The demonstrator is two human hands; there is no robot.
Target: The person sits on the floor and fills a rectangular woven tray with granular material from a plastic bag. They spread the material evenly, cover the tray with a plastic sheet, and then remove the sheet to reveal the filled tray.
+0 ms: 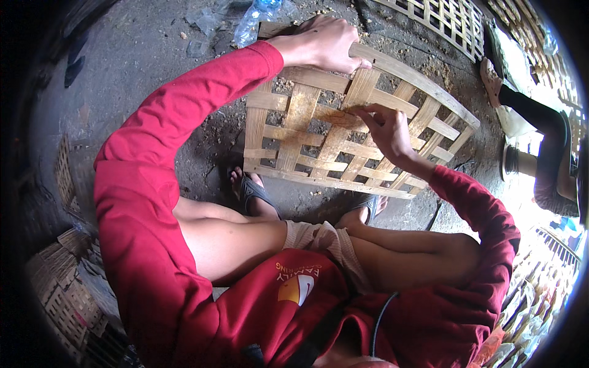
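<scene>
A woven bamboo panel [305, 98] stands tilted before my knees, its flat slats crossing in an open lattice between a thicker top rail and a bottom rail. My left hand [325, 46] is closed over the top rail, thumb on the near side, most fingers hidden behind it. In front of the lattice, my right hand [389, 130] is closed in a pinch, thumb and forefinger meeting at the slats near the middle. What lies between those fingertips is too small to make out. Brown stains mark some slats near the right hand.
A clear plastic bottle [250, 24] lies beyond my left hand. Another bamboo lattice [451, 24] rests at the far right, near another person's leg [527, 101]. Bamboo pieces [67, 288] are stacked at lower left. Crumbly debris covers the dark floor [147, 49]; my sandaled feet [254, 193] are below the panel.
</scene>
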